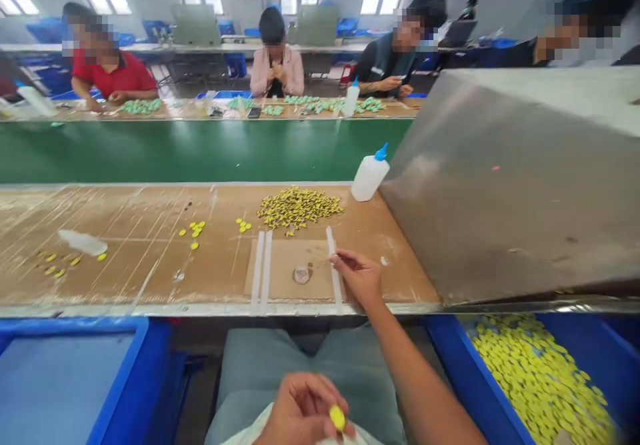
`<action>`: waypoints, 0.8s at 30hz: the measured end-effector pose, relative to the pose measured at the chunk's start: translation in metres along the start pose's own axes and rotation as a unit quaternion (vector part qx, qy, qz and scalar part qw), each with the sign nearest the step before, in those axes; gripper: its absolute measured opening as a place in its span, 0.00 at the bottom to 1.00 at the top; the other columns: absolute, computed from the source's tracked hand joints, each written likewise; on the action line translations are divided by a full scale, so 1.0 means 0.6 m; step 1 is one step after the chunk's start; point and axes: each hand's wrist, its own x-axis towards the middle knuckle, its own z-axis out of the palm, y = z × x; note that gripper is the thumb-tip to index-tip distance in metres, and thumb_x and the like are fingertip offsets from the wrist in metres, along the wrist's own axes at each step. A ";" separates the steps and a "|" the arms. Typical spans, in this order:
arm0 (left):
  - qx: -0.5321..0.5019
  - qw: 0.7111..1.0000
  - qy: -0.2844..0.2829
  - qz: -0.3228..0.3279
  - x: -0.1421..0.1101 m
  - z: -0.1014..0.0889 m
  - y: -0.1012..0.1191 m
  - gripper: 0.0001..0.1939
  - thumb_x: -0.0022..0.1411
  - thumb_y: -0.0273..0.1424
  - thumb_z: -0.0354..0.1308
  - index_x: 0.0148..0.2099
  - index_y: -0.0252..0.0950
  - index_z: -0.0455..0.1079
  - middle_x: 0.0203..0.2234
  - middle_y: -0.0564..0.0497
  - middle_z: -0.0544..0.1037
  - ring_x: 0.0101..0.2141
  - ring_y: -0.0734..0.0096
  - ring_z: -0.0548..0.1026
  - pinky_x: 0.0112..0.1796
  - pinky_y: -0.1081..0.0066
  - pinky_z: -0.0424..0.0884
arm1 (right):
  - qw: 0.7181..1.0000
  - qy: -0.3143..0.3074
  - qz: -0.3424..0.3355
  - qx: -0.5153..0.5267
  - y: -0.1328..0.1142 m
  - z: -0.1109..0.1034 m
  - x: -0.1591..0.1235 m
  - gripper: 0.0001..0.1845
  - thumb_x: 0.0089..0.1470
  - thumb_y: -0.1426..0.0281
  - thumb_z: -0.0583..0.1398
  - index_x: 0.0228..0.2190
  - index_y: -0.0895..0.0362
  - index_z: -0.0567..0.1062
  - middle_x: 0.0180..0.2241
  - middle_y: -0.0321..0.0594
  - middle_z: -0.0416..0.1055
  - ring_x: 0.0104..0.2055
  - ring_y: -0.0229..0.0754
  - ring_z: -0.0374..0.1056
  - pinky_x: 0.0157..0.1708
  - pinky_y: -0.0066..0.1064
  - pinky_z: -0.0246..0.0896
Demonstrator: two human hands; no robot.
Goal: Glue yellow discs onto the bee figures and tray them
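Note:
My left hand (300,410) is closed above my lap and pinches a small round yellow disc (337,417) between thumb and fingers. My right hand (359,277) reaches over the bench with thumb and fingertips pressed together; whatever they hold, if anything, is too small to make out. Its fingertips are at a white tape strip (334,268) on a cardboard sheet (280,265). On that sheet sits a small round whitish blob (301,275). Just behind the sheet lies a heap of small yellow and dark pieces (297,208).
A white bottle with a blue nozzle (371,177) stands beside a large metal box (520,185) on the right. Loose yellow discs (196,228) lie leftward. Blue bins flank my lap; the right one holds yellow discs (540,378). Several people sit beyond the green belt (200,148).

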 end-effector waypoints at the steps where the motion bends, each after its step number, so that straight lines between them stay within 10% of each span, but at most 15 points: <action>1: -0.026 0.997 0.043 0.055 0.011 -0.011 0.010 0.16 0.40 0.40 0.79 0.29 0.40 0.79 0.32 0.50 0.81 0.28 0.69 0.79 0.28 0.69 0.75 | 1.000 0.000 0.001 -0.006 0.000 -0.001 0.000 0.23 0.42 0.53 0.74 0.35 0.57 0.83 0.32 0.44 0.80 0.31 0.45 0.75 0.35 0.38 0.76; 7: -0.045 0.935 0.232 0.266 0.063 -0.082 0.110 0.16 0.41 0.37 0.79 0.35 0.41 0.83 0.34 0.47 0.83 0.31 0.73 0.80 0.32 0.77 0.77 | 0.998 -0.010 -0.036 -0.041 -0.011 0.016 -0.010 0.18 0.46 0.56 0.73 0.35 0.55 0.84 0.34 0.44 0.80 0.33 0.46 0.76 0.35 0.38 0.77; 15: 0.020 0.882 0.219 0.417 0.146 -0.118 0.196 0.16 0.47 0.36 0.77 0.40 0.42 0.82 0.38 0.50 0.83 0.35 0.73 0.81 0.43 0.70 0.78 | 0.986 -0.082 -0.134 -0.064 -0.026 0.057 -0.021 0.09 0.54 0.61 0.70 0.35 0.52 0.84 0.38 0.43 0.80 0.42 0.48 0.76 0.48 0.43 0.73; 24: -0.010 0.881 0.230 0.414 0.198 -0.123 0.204 0.18 0.48 0.37 0.76 0.42 0.39 0.81 0.39 0.50 0.82 0.36 0.72 0.81 0.47 0.67 0.76 | 0.971 -0.107 -0.198 -0.082 -0.017 0.063 -0.025 0.06 0.57 0.64 0.68 0.37 0.50 0.84 0.35 0.40 0.79 0.38 0.45 0.74 0.43 0.40 0.72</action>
